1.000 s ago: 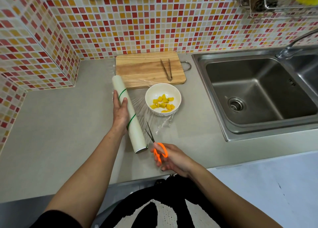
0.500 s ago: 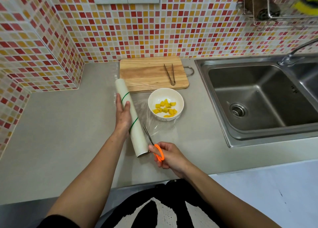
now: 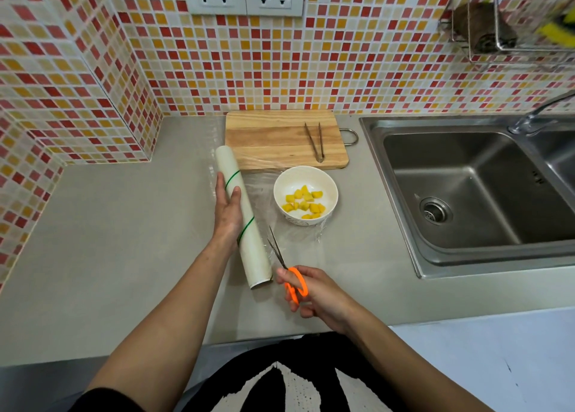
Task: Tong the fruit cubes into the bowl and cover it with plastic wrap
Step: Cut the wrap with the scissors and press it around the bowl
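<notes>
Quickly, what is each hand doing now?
Left hand: pressing the plastic wrap roll down.
Right hand: closed on the orange scissors.

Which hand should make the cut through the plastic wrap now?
The right hand: it holds the scissors, blades at the stretched wrap beside the roll. The left hand is busy pinning that roll.
</notes>
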